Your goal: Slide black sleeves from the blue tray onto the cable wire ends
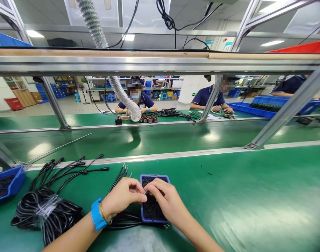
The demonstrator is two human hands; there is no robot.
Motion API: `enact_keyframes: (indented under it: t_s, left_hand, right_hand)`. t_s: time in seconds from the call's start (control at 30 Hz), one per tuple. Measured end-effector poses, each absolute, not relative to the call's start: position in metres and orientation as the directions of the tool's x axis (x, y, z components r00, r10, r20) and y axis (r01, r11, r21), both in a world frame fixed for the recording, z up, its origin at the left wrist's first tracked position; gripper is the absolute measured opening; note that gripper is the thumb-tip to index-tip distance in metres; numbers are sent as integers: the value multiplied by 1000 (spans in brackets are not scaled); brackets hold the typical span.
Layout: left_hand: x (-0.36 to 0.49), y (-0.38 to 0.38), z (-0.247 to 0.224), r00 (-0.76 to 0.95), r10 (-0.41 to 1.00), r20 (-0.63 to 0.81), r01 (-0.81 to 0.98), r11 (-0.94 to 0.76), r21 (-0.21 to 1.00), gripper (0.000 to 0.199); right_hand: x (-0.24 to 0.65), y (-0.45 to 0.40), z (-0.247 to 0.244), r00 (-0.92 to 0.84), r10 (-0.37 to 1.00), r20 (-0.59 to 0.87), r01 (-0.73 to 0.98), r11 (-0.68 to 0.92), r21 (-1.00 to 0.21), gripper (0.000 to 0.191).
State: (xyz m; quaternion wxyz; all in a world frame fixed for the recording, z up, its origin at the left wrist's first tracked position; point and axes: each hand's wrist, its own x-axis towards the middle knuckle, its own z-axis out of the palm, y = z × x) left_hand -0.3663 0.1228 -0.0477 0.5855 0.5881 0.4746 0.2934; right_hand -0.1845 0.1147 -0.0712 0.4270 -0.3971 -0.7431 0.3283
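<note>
My left hand (125, 196), with a blue strap at its wrist, pinches a thin wire end (146, 191) between thumb and forefinger. Close against it, my right hand (163, 196) has its thumb and fingers pressed together at the same spot; whatever it pinches is too small to make out. Both hands are over a small blue bin (155, 221) full of short black tube pieces (152, 209). Black cables (123, 224) run under my left hand, and several stripped cable ends (124, 168) stick out beyond it.
A bundle of black cables (48, 215) with connectors lies at left, beside another blue bin (16, 185). Metal frame posts (283, 108) and a rail (160, 66) stand ahead. Across the bench, co-workers sit near a silver duct hose (120, 94) and a blue tray (251, 109).
</note>
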Motion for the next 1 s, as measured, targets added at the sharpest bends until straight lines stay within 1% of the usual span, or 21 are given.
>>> enact_keyframes:
  t_s: [0.13, 0.27, 0.4, 0.47, 0.53, 0.57, 0.63, 0.67, 0.7, 0.73, 0.8, 0.9, 1.0]
  left_hand:
    - [-366, 123, -47, 379, 903, -203, 203, 132, 970, 16]
    - [-365, 124, -47, 378, 904, -200, 190, 135, 972, 16]
    - [-366, 125, -50, 358, 916, -183, 159, 134, 978, 17]
    - [-366, 126, -52, 357, 917, -179, 140, 137, 981, 20]
    - [-367, 126, -52, 361, 916, -176, 134, 136, 982, 28]
    - [-367, 126, -52, 359, 917, -174, 140, 131, 981, 29]
    - [-367, 126, -51, 361, 917, -170, 169, 115, 979, 21]
    - [-367, 126, -50, 363, 917, -167, 184, 105, 977, 15]
    - [-367, 125, -50, 363, 917, -166, 196, 99, 976, 12]
    - [-367, 125, -49, 362, 917, -166, 206, 95, 974, 12]
    - [-367, 125, -49, 362, 918, -162, 222, 83, 972, 12]
    - [-368, 125, -48, 358, 920, -158, 238, 74, 969, 13]
    - [-367, 124, -48, 353, 921, -167, 244, 82, 966, 14]
  right_hand:
    - [-183, 115, -72, -314, 869, 383, 321, 477, -819, 35]
    - [-184, 113, -72, -348, 860, 373, 332, 485, -809, 36]
    - [-183, 108, -71, -442, 806, 395, 361, 562, -744, 33]
    - [-181, 108, -71, -484, 780, 395, 400, 599, -693, 38]
    - [-178, 112, -73, -454, 800, 393, 516, 595, -616, 43]
    - [-177, 115, -74, -423, 819, 387, 605, 573, -553, 40]
    - [-175, 122, -77, -375, 853, 363, 774, 504, -383, 28]
    - [-175, 124, -78, -371, 862, 347, 826, 477, -300, 21]
    - [-175, 126, -80, -380, 863, 333, 852, 467, -237, 15]
    - [-175, 128, -81, -393, 860, 325, 860, 468, -201, 10]
    - [-176, 129, -83, -399, 855, 330, 860, 474, -188, 5]
    - [-174, 127, -83, -391, 857, 337, 856, 473, -209, 8]
    - [-171, 124, -80, -396, 840, 370, 817, 507, -276, 8]
